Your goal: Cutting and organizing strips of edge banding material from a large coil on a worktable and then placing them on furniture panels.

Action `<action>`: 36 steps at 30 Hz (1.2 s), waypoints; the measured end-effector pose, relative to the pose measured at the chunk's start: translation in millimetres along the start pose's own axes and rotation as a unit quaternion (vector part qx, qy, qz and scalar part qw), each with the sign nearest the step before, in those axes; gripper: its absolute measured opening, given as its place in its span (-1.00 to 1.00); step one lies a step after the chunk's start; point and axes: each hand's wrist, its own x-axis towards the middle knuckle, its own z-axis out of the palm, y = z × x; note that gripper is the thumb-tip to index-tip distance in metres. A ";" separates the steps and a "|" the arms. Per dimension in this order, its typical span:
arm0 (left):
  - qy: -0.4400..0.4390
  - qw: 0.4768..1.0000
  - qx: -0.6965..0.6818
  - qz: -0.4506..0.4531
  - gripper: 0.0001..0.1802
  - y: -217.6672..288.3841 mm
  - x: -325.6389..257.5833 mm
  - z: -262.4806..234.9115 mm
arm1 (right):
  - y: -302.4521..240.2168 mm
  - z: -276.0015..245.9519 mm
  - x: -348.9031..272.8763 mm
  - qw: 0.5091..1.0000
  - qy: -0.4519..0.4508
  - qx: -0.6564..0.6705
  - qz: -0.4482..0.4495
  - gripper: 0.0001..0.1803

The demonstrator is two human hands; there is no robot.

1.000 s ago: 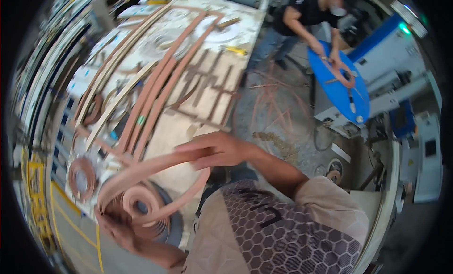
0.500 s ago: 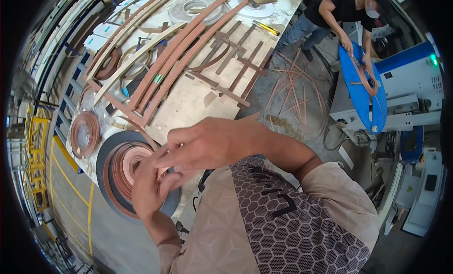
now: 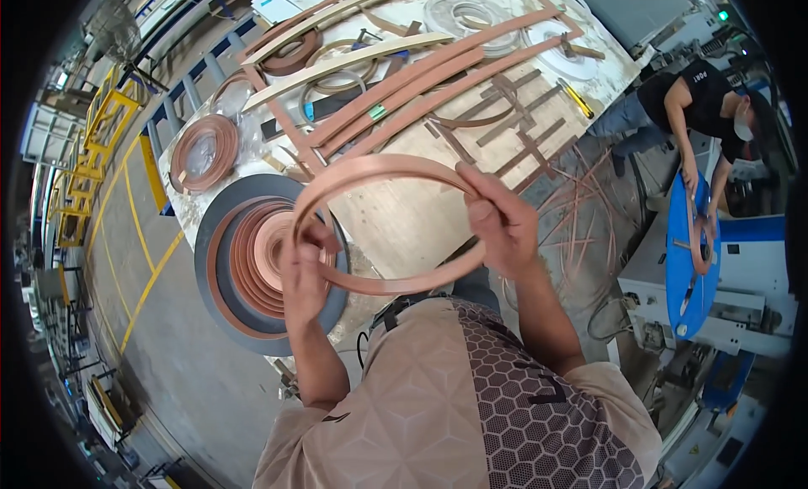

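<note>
Between my hands is a wide, tilted ring, a coil of brown edge banding [image 3: 396,165], held up over the near edge of the worktable. My left hand [image 3: 303,279] has its fingers closed round the ring's left side. At the right side, my right hand [image 3: 509,228] pinches the band between thumb and fingers. Below and left of the ring, a large grey disc [image 3: 204,274] lies at the table's corner. On it sit several nested brown coils of banding [image 3: 252,266], partly hidden by my left hand.
On the worktable [image 3: 379,228] lie long brown strips [image 3: 396,93], a brown coil [image 3: 204,155], clear and white rolls, and a yellow cutter [image 3: 576,98]. Loose strips [image 3: 572,228] litter the floor at right. A co-worker [image 3: 686,102] handles a blue board [image 3: 692,262] beside a machine.
My hands were close together over the grey disc. Now they are apart, the right one moved rightward, with the banding coil spread between them. The view has shifted as well.
</note>
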 end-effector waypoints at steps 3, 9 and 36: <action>0.031 0.996 0.080 0.008 -0.04 6.7 -8.8 -4.1 | -35.4 -12.5 39.3 0.976 -0.145 -0.118 -0.112 -0.51; -0.096 0.926 0.358 0.070 -0.18 90.2 13.0 34.4 | -58.3 13.2 70.7 0.893 -0.371 -0.210 -0.144 -0.46; -0.107 0.969 0.215 0.059 -0.53 77.0 -33.6 11.1 | -68.5 40.2 75.1 0.838 -0.494 -0.223 -0.071 -0.50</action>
